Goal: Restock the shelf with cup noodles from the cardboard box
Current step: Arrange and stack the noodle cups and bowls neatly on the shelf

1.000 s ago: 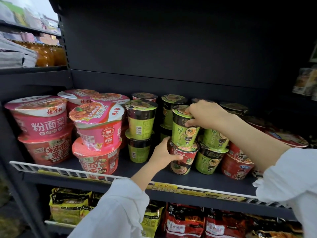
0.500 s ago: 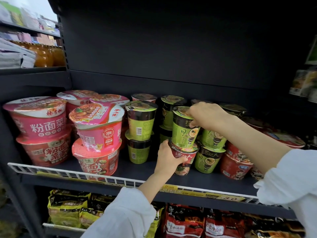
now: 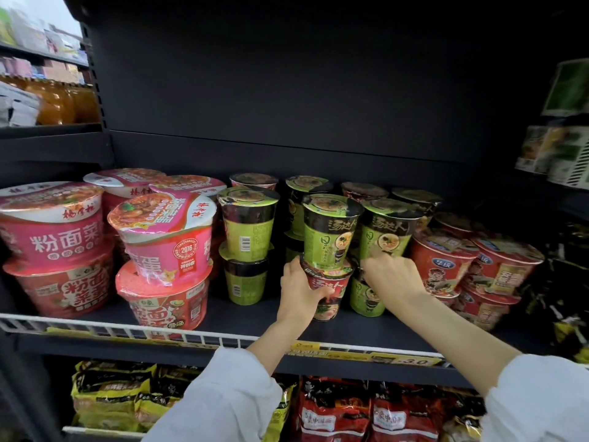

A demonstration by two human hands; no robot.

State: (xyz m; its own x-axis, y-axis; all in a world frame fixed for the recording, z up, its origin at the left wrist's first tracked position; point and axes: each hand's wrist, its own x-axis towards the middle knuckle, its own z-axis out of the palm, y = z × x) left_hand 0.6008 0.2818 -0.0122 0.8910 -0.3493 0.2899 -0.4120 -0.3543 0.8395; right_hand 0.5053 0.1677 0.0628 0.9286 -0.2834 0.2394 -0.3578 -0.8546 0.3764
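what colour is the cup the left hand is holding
Dark red cup, under a green one; clearest in the head view.

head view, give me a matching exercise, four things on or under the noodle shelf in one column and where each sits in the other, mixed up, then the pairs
Things:
1. red cup
2. green cup
3. pink bowl
4. red noodle packets

Places:
A. tilted on top of a red bowl at the shelf's left front
B. on the shelf below
C. stacked on the red cup
D. on the shelf floor, gripped by the left hand

Pairs: 1-D, 2-C, 3-A, 4-B

The right hand rests at the neighbouring green stack.
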